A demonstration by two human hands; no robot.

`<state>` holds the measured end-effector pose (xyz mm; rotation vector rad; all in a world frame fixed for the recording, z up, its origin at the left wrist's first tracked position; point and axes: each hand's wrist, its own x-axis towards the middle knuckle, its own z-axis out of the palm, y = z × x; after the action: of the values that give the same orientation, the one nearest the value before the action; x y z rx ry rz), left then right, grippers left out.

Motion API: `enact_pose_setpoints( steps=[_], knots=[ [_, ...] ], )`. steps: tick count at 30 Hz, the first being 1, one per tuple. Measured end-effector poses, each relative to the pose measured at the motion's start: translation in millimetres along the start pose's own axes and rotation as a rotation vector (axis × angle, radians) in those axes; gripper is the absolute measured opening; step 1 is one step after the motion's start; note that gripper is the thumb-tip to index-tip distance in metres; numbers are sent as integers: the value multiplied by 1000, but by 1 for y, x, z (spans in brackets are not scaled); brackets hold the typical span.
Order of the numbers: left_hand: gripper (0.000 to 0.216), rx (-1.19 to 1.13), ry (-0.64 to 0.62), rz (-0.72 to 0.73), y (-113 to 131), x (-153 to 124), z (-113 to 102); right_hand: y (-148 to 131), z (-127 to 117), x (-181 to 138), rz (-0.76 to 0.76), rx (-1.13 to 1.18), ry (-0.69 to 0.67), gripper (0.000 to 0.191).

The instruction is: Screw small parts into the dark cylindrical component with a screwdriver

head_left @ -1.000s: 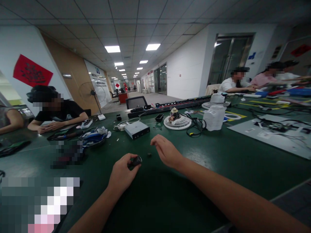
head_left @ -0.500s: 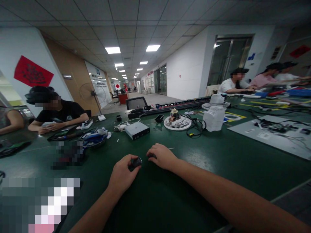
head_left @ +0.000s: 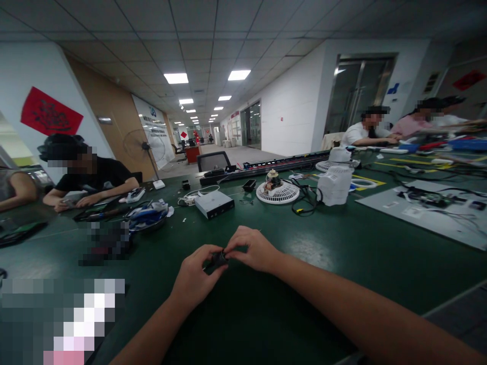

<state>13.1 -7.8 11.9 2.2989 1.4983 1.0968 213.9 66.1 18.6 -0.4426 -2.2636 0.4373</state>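
My left hand [head_left: 196,274] is closed around a small dark cylindrical piece [head_left: 217,259], holding it between thumb and fingers above the green table [head_left: 243,314]. Against the right end of that piece, my right hand [head_left: 251,248] has its thumb and fingertips pinched together. Whether a separate small part sits between the right fingertips is hidden. Beyond both hands lies a grey disc drive [head_left: 213,204] with a black front.
A white fan grille with a motor [head_left: 277,191] and a white plastic housing [head_left: 334,186] stand behind my right hand. A black cable [head_left: 307,200] lies between them. At right is a grey panel with electronics [head_left: 426,213]; co-workers [head_left: 91,175] sit around.
My hands were apart and have come together. The right fingertips now meet the end of the dark cylindrical piece, which has shifted slightly right with my left hand.
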Motion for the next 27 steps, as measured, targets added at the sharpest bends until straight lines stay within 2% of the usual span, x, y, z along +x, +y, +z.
enact_pose_setpoints(
  steps=[4, 7, 10, 13, 16, 18, 22, 27],
  knots=[
    [29, -39, -15, 40, -1, -3, 0, -4, -1, 2, 108, 12, 39, 13],
    [28, -51, -27, 100, -2, -4, -1, -8, -4, 3, 241, 60, -11, 22],
    [27, -39, -29, 148, -2, -4, -2, -8, -5, 4, 306, 107, -65, 22],
    [27, -26, -11, 143, -2, -3, -2, -7, -4, 3, 271, 109, -40, 13],
    [26, -18, -1, 113, 0, -2, -1, -8, -4, 3, 204, 41, 84, 9],
    [25, -21, -4, 100, 2, -2, -1, -10, -5, 2, 142, -4, 115, 8],
    [25, -38, -21, 132, 3, -4, -1, -13, -7, 3, 79, -20, 6, 7],
    [26, -6, -36, 122, 0, -5, 0, -9, -6, 3, 169, -36, -66, 14]
  ],
)
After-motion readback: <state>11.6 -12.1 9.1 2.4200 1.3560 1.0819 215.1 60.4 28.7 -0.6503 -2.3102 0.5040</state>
